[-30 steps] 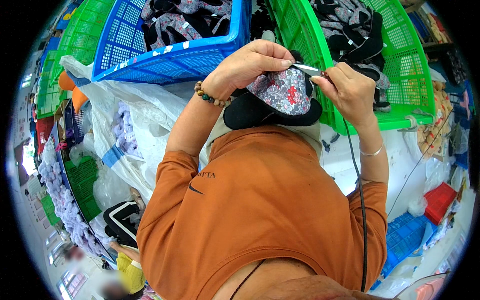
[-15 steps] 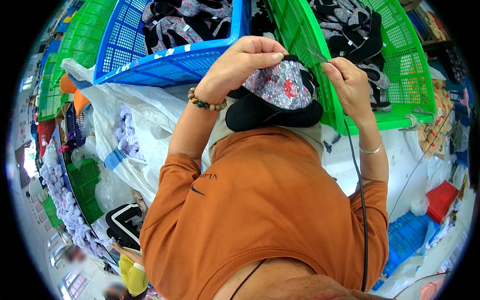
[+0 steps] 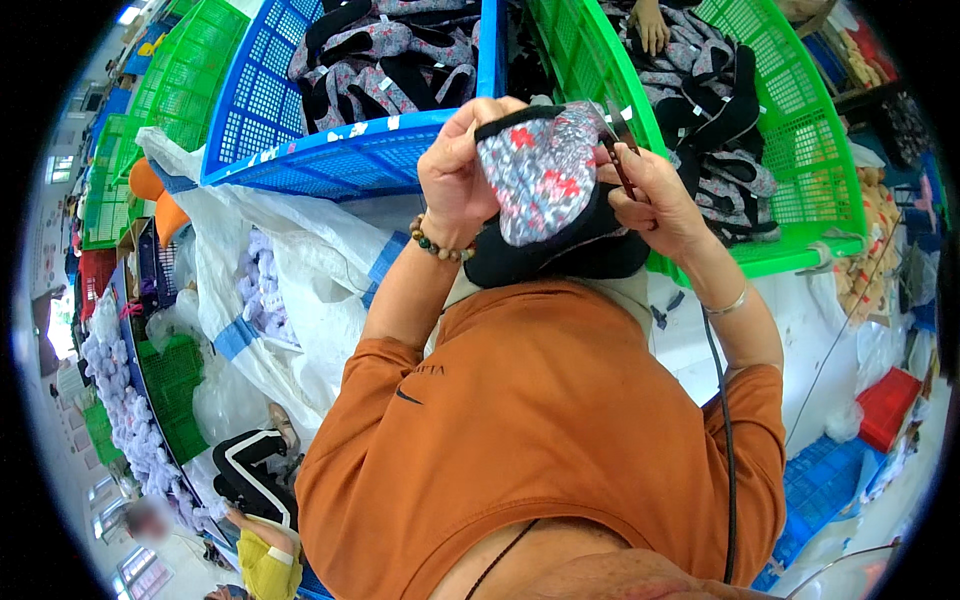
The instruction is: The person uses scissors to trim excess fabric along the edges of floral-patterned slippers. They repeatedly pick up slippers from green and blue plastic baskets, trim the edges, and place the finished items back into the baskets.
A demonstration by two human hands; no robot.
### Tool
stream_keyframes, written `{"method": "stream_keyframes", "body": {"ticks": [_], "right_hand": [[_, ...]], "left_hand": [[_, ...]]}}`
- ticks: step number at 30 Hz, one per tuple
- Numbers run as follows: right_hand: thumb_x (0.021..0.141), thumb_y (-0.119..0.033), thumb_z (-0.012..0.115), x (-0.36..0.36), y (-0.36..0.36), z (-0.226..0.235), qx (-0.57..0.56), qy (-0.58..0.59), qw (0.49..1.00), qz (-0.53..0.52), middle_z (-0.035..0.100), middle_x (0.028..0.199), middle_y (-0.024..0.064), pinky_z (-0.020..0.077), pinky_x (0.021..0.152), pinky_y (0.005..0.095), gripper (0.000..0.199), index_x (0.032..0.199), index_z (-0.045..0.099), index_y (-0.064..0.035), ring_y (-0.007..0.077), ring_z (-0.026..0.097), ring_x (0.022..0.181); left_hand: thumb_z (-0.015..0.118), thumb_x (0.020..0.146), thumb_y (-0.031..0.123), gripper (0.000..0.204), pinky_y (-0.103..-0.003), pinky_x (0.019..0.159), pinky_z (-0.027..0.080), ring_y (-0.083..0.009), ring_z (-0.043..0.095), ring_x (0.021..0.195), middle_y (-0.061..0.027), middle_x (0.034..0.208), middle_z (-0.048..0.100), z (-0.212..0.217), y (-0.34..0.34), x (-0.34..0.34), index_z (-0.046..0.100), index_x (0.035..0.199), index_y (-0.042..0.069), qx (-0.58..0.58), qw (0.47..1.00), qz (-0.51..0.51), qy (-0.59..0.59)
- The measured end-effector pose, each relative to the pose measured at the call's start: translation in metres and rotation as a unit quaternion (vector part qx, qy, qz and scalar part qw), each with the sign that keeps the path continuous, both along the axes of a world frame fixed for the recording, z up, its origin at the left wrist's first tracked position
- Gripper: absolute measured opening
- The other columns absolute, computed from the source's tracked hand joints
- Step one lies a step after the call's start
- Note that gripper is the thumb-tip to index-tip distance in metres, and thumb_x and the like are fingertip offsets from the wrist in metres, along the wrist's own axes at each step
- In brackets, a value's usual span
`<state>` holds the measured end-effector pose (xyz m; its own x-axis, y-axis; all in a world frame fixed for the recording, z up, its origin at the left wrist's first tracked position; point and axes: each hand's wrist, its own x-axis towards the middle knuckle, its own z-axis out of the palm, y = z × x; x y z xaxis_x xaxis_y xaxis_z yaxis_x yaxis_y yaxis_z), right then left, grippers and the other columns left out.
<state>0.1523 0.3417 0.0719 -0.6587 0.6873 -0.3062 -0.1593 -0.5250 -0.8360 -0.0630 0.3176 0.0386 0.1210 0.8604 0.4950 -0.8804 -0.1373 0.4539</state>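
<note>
My left hand (image 3: pixel 458 165) is closed on the black-trimmed edge of a slipper (image 3: pixel 540 185), grey with red and white flowers, raised over my lap. Thin dark-handled scissors (image 3: pixel 624 170) sit in my right hand (image 3: pixel 655 205), their blades pointing up beside the slipper's right edge. Whether the blades touch the fabric I cannot tell. Below the flowered part lies black slipper fabric (image 3: pixel 520 262) across my lap, partly covered by the raised slipper.
Ahead stand a blue crate (image 3: pixel 330 155) and a green crate (image 3: pixel 815 190), both holding flowered slippers. Another person's hand (image 3: pixel 650 28) reaches into the green one. White sacking (image 3: pixel 300 220) lies to my left. A person in yellow (image 3: pixel 265 560) sits lower left.
My left hand has tilted the slipper up, showing more of its flowered face. My right hand has come left and down with the scissors. Another person's hand has appeared in the green crate.
</note>
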Motion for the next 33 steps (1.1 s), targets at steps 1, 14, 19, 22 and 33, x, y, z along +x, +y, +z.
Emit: {"method": "stream_keyframes", "body": {"ticks": [1,14,19,22,33], "right_hand": [[0.092,-0.034,0.053,-0.002,-0.001,0.001,-0.005,0.002,1.000,-0.017,0.057,0.081,-0.0016,0.0152,0.035,0.0156,0.037,0.110,0.050,-0.0019,-0.0013,0.025,0.041],[0.085,-0.026,0.064,-0.007,0.039,-0.042,-0.071,0.085,0.990,-0.083,0.064,0.087,0.0077,0.0181,0.034,0.0147,0.029,0.103,0.053,-0.0071,-0.0018,0.025,0.039],[0.080,-0.020,0.071,-0.016,0.038,-0.040,0.124,-0.049,0.980,-0.148,0.050,0.069,-0.0060,0.0198,0.038,0.0175,0.027,0.094,0.049,-0.0114,0.0016,0.030,0.044],[0.078,-0.017,0.072,0.001,0.060,-0.067,0.109,-0.026,0.988,-0.106,0.041,0.063,-0.0073,0.0219,0.039,0.0168,0.027,0.091,0.050,-0.0098,0.0012,0.030,0.043],[0.072,-0.006,0.075,0.019,0.055,-0.045,0.307,-0.067,0.945,-0.088,0.062,0.085,-0.0006,0.0453,0.065,0.0204,0.030,0.097,0.058,-0.0020,0.0066,0.055,0.074]], "left_hand": [[0.051,0.083,0.020,0.018,-0.036,0.083,0.043,-0.0208,0.053,0.088,-0.0157,0.095,0.056,0.001,-0.004,0.001,0.047,0.077,0.004,-0.004,1.000,0.016,0.006],[0.064,0.064,0.013,0.036,-0.033,0.066,0.039,-0.0204,0.044,0.070,-0.0047,0.068,0.043,0.005,-0.039,0.007,0.030,0.053,0.011,0.000,0.997,0.081,0.008],[0.060,0.073,0.023,0.021,-0.045,0.086,0.046,-0.0334,0.055,0.095,-0.0162,0.099,0.057,-0.048,-0.038,-0.034,0.055,0.081,0.004,-0.192,0.969,-0.004,-0.156],[0.058,0.076,0.023,0.021,-0.044,0.086,0.046,-0.0307,0.056,0.094,-0.0145,0.097,0.057,-0.052,-0.038,-0.035,0.054,0.085,0.004,-0.207,0.969,0.092,-0.100],[0.058,0.071,0.022,0.025,-0.029,0.066,0.031,-0.0145,0.035,0.068,-0.0001,0.064,0.043,-0.077,-0.024,-0.068,0.037,0.060,0.013,-0.135,0.991,0.005,-0.010]]}}
